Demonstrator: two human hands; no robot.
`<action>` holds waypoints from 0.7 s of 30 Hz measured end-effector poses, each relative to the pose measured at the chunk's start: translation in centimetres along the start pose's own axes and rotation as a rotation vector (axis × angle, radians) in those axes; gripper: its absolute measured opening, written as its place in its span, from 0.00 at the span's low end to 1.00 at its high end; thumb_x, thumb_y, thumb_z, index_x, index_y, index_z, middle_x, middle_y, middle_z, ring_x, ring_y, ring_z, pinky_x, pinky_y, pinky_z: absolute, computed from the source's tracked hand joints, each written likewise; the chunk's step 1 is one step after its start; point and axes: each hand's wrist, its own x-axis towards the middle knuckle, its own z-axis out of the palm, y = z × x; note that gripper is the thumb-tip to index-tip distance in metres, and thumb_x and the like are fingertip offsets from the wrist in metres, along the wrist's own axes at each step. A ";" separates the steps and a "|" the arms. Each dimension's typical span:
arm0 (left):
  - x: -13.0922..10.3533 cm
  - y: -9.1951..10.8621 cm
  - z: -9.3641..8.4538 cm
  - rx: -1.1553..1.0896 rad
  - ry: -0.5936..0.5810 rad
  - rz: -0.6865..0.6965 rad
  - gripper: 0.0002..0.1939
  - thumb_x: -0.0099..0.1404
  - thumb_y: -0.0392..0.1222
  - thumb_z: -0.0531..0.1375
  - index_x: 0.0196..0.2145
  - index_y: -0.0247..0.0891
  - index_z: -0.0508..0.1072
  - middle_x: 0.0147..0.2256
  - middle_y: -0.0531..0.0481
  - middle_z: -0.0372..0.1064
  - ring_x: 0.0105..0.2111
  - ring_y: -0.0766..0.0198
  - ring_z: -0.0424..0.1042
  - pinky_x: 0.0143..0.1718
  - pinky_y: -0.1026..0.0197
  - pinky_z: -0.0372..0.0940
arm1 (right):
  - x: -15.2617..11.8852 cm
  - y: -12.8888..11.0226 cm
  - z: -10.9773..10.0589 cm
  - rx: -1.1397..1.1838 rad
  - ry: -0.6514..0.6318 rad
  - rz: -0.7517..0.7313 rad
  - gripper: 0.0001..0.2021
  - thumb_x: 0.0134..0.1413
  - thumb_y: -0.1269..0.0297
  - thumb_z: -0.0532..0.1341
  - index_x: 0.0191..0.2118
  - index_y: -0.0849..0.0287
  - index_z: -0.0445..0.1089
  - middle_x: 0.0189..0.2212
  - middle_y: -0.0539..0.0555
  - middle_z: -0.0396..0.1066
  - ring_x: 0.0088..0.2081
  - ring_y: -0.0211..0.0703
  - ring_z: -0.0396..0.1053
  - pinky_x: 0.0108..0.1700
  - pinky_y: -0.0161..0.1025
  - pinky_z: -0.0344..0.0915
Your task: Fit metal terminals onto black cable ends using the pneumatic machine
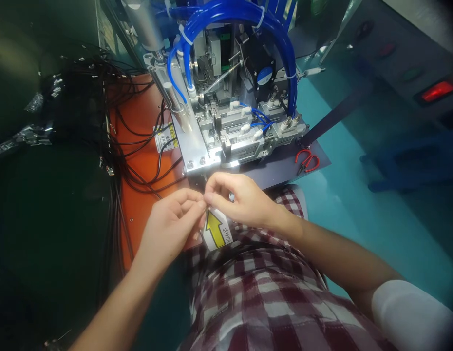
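My left hand (173,222) and my right hand (241,197) meet at the fingertips, just in front of the machine (234,136). Thumb and forefinger of each hand are pinched together. Whatever lies between them is too small or too hidden to name. Right below the fingers is a white label with a yellow arrow (216,229). Black cables (139,180) lie on the orange surface (142,214) to the left of my left hand.
Red-handled pliers (307,162) lie on the machine's base plate at the right. Thick blue air tubes (244,12) arch over the cylinders. A dark bundle of cables (80,102) fills the far left. A blue stool (412,161) stands on the floor at the right.
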 end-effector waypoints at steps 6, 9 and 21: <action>0.0 -0.3 0.2 0.004 0.015 -0.004 0.09 0.64 0.45 0.61 0.30 0.38 0.70 0.17 0.58 0.64 0.16 0.72 0.61 0.19 0.70 0.61 | -0.2 0.1 0.8 0.062 0.072 0.042 0.07 0.58 0.68 0.58 0.28 0.59 0.66 0.25 0.47 0.67 0.26 0.34 0.62 0.29 0.34 0.55; 0.0 -0.3 0.4 -0.044 0.048 -0.009 0.08 0.63 0.44 0.61 0.29 0.38 0.70 0.17 0.59 0.64 0.15 0.73 0.60 0.18 0.71 0.60 | -0.6 0.4 0.9 0.144 0.076 0.103 0.07 0.59 0.66 0.58 0.30 0.60 0.67 0.27 0.49 0.70 0.27 0.35 0.64 0.30 0.34 0.57; -0.2 0.1 0.4 -0.084 0.069 -0.001 0.10 0.61 0.45 0.64 0.28 0.37 0.70 0.18 0.58 0.65 0.16 0.72 0.62 0.19 0.71 0.61 | -2.1 0.7 2.1 0.241 0.128 0.140 0.08 0.59 0.62 0.60 0.31 0.60 0.68 0.26 0.48 0.69 0.25 0.35 0.63 0.28 0.34 0.58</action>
